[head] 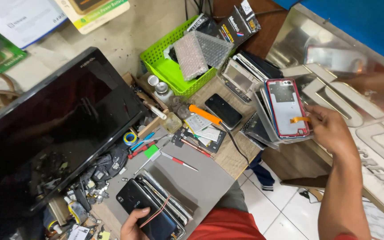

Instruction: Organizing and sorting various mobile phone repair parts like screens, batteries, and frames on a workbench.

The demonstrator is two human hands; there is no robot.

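My left hand (134,224) grips a stack of dark phones and screen parts (154,206) at the bottom of the head view, a thin red cable lying across the top one. My right hand (330,129) reaches to the right end of the bench and touches a leaning pile of phone back covers and frames (274,118). The front piece is a red-rimmed phone frame (286,106) with an orange flex ribbon (299,119) by my fingertips.
A large black monitor (54,120) lies at the left. A green basket (174,71) holds bubble-wrapped parts. A black phone (223,110), an orange-handled tool (205,114), screwdrivers (178,161) and small parts crowd the wooden bench. White floor tiles (272,209) lie below, a mirrored panel (334,58) at the right.
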